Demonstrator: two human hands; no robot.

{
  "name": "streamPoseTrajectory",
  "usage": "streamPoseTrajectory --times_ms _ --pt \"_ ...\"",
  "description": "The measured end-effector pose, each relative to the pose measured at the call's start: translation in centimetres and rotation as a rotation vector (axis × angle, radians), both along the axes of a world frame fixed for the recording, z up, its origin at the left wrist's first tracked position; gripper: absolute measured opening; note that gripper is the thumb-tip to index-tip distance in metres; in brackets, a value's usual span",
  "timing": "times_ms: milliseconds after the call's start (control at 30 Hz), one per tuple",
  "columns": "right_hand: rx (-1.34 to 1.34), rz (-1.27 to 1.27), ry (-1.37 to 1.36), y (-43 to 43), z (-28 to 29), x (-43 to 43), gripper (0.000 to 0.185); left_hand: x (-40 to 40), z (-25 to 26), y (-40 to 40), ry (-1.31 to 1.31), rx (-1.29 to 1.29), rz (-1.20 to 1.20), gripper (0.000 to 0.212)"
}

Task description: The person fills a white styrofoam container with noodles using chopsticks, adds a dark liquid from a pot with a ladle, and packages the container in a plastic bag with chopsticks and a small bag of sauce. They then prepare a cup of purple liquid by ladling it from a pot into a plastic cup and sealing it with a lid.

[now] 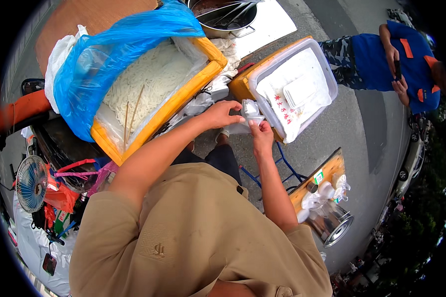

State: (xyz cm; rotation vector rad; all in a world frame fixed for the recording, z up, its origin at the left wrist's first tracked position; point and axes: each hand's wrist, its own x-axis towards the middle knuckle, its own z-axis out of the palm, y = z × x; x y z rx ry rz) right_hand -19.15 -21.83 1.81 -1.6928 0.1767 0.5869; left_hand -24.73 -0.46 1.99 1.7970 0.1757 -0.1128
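Observation:
Both my hands are at a clear plastic bag beside the yellow box. My right hand pinches its edge between thumb and fingers. My left hand is at the bag's left side, thumb and forefinger curved apart; whether they touch the bag cannot be told. More plastic bags hang along the side of a yellow-edged box holding white noodles, with two wooden chopsticks in them. Right of my hands, a translucent tub holds a white printed cloth and a white plastic container.
A blue plastic sheet partly covers the noodles. Behind stands a metal pot with utensils. At lower right are a wooden board and a steel canister. A person in blue holds a phone. A fan stands left.

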Motion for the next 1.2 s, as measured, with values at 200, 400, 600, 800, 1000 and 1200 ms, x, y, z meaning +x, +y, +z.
streamPoseTrajectory --times_ms 200,400,600,800,1000,1200 --pt "-0.074 -0.022 -0.109 -0.5 4.6 0.3 0.023 1.6 -0.5 -2.6 0.249 -0.632 -0.132 0.04" --pt "0.0 -0.056 -0.069 -0.3 6.0 0.0 0.025 1.2 0.9 -2.7 -0.036 -0.264 -0.134 0.025" --pt "-0.121 -0.152 -0.41 1.2 8.8 0.6 0.037 2.4 4.1 -2.6 0.016 -0.407 -0.146 0.018" --pt "-0.103 0.122 -0.319 1.7 13.8 -0.4 0.035 2.5 8.1 -2.8 0.277 -0.945 -0.063 0.017" --pt "-0.108 0.029 -0.241 -0.6 7.7 0.3 0.017 1.6 7.6 -1.0 0.316 -1.24 0.12 0.018" --pt "-0.72 0.235 -0.106 -9.3 -1.1 0.9 0.033 2.5 7.3 1.3 0.249 -1.324 0.084 0.025"
